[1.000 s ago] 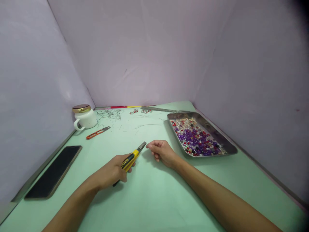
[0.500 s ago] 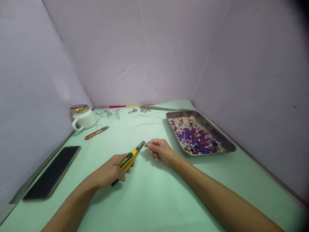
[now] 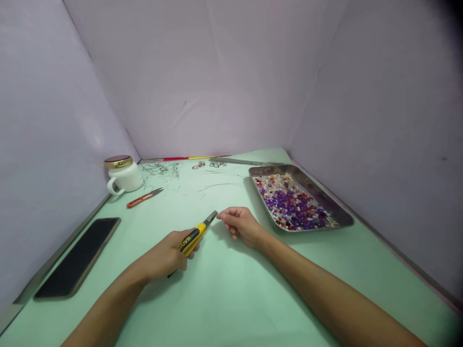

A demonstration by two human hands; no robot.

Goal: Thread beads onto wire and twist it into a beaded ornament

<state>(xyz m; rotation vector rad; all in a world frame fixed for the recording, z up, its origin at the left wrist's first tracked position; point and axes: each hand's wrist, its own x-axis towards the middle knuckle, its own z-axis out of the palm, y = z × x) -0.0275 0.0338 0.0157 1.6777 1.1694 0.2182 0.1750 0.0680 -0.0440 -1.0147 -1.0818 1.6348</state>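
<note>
My left hand (image 3: 170, 255) is wrapped round the yellow and black handles of the pliers (image 3: 197, 237), whose dark jaws point up and to the right. Just right of the jaw tips, my right hand (image 3: 239, 223) is closed in a pinch, thumb against forefinger. Whatever lies between those fingertips is too small to name. A metal tray (image 3: 340, 218) of purple, red, white and black beads (image 3: 294, 205) stands to the right, beyond my right hand.
On the green table (image 3: 217, 303) lie a black phone (image 3: 79, 258), orange-handled snips (image 3: 144, 198), wire scraps (image 3: 162, 169), small beaded pieces (image 3: 217, 165) and long wires (image 3: 246, 162). A white lidded mug (image 3: 126, 178) stands at the back left.
My left fingers have shifted slightly on the pliers' handles, and the handles have turned a little. My right hand stays almost in the same place.
</note>
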